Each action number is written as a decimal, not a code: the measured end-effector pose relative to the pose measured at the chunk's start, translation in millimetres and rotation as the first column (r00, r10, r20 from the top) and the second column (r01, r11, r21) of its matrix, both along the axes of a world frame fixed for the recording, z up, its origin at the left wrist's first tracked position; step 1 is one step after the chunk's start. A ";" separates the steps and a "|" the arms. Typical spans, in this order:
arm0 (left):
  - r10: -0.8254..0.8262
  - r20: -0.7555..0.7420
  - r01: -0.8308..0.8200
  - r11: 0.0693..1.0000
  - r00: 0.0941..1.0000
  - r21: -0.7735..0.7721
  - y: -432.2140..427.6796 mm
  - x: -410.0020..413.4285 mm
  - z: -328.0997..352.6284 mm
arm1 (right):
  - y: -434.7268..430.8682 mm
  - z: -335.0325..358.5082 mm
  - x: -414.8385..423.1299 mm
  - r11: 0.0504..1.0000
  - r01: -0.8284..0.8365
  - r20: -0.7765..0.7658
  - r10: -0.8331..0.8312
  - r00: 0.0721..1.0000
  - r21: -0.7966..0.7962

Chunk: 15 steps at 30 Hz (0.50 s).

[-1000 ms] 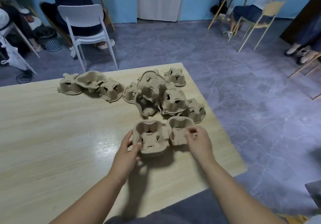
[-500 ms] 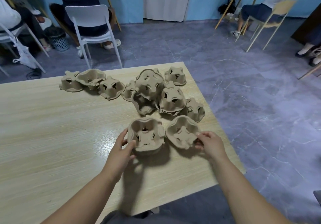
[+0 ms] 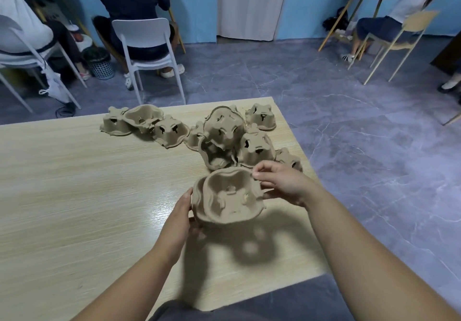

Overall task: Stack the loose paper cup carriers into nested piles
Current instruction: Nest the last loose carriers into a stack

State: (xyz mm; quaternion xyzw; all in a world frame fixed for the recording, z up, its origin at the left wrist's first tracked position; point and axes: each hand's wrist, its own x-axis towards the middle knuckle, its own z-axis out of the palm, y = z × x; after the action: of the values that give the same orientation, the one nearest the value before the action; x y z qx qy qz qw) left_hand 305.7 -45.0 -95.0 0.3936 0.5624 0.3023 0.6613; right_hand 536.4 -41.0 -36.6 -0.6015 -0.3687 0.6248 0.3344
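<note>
A pulp cup carrier (image 3: 232,196) is held open side up just above the wooden table (image 3: 74,196), gripped at its left wall by the left hand (image 3: 178,218) and pinched at its right rim by the right hand (image 3: 283,183). A second carrier (image 3: 196,194) appears nested beneath. Nesting is judged under way; wells must be aligned and pressed home.

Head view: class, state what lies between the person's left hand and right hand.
Two paper cup carriers, one partly nested in the other, gripped by left hand and right hand, shown in the head view.
</note>
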 end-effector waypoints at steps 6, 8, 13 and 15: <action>0.009 0.014 -0.009 1.000 1.000 -0.024 -0.5 -1.9 3.8 | 18.9 -19.4 -26.4 0.999 0.043 0.063 -0.043 0.997 0.001; 0.016 0.020 -0.016 0.999 1.000 -0.031 0.1 -1.9 3.7 | 19.7 -23.2 -29.2 0.997 0.068 0.085 -0.071 0.994 0.037; 0.021 -0.002 -0.021 0.999 1.000 -0.029 3.1 -1.6 2.2 | 19.8 -28.2 -24.8 0.987 0.043 0.219 -0.076 0.973 0.152; 0.002 -0.009 -0.002 1.000 1.000 -0.027 4.3 -1.8 1.7 | 21.2 -28.9 -22.7 0.986 0.046 0.213 -0.081 0.974 0.162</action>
State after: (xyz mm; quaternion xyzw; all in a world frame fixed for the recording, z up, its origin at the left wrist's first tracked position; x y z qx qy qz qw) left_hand 303.9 -40.7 -93.3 0.3855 0.5698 0.2935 0.6638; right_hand 513.7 -19.8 -65.5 -0.6501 -0.4317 0.5129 0.3578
